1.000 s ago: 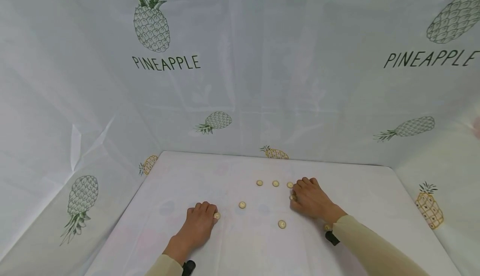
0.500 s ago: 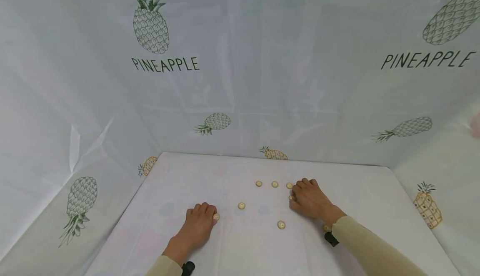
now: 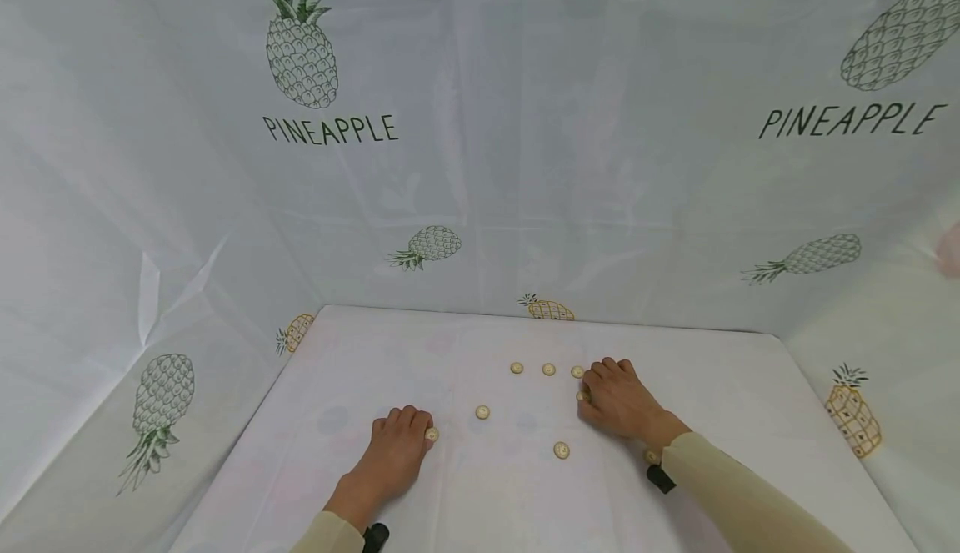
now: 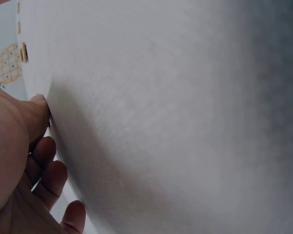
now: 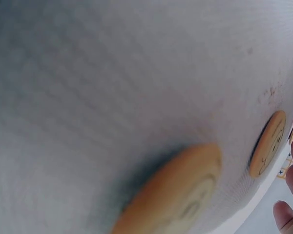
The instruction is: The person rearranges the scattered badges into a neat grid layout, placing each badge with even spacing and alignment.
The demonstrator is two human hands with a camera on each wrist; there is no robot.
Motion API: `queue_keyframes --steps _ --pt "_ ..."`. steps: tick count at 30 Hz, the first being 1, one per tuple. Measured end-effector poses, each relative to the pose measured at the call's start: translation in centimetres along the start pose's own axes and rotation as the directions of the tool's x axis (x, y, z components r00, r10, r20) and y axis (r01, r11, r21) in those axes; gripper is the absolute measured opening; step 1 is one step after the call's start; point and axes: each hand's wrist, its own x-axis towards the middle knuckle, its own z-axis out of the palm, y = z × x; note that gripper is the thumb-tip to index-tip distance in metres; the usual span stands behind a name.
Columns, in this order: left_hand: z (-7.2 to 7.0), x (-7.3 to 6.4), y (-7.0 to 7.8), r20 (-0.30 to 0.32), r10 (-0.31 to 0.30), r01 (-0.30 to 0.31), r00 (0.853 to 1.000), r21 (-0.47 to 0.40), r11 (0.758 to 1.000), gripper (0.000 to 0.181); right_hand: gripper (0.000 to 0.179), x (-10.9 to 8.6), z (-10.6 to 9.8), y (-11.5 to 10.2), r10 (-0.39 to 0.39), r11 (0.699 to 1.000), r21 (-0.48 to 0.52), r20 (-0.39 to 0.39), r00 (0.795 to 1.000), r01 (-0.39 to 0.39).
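My left hand (image 3: 397, 449) rests low on the white-covered table, thumb and index finger pinching a pale wooden disc (image 3: 431, 434) with a dark printed mark. Further right, my right hand (image 3: 618, 399) pinches another wooden disc (image 3: 583, 396) between thumb and index finger. Right by its index finger lies a third disc (image 3: 577, 372), the end of a short row. In the left wrist view the thumb (image 4: 36, 114) reaches down to the cloth and the other fingers curl. Only fingertips (image 5: 284, 214) of the right hand show in the right wrist view, at the edge.
Two more discs, one at far left (image 3: 517, 368) and one mid-row (image 3: 549, 369), continue the back row. Single discs lie mid-table (image 3: 482, 412), nearer the front (image 3: 561, 449) and beside the right wrist (image 3: 652, 456). Pineapple-printed sheeting (image 3: 495, 169) walls the table's back and sides.
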Motion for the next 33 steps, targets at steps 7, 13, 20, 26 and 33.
queue_keyframes --steps 7,13,20,26,33 --pt "0.0 0.1 -0.1 0.0 0.004 -0.004 1.0 -0.001 1.0 0.014 0.018 0.0 -0.2 -0.1 0.01 1.0 -0.001 0.014 1.0 -0.01" --pt "0.4 0.0 -0.3 -0.001 0.006 -0.006 1.0 -0.006 1.0 0.014 0.018 -0.1 -0.6 -0.2 0.009 1.0 -0.01 0.016 1.0 -0.009" --pt "0.4 0.0 -0.4 -0.011 0.018 -0.018 1.0 -0.005 1.0 0.015 0.018 -0.6 -1.4 0.4 0.04 0.999 -0.004 -0.002 0.999 -0.04" --pt "0.5 0.0 -0.4 -0.021 0.009 -0.009 1.0 -0.007 1.0 0.015 0.012 -2.1 -2.0 1.4 0.036 0.997 -0.071 -0.089 0.995 -0.042" --pt "0.6 -0.1 -0.4 -0.023 0.008 -0.008 1.0 -0.003 1.0 0.014 0.014 -5.5 -2.8 1.8 0.035 0.995 -0.086 -0.088 0.995 -0.043"
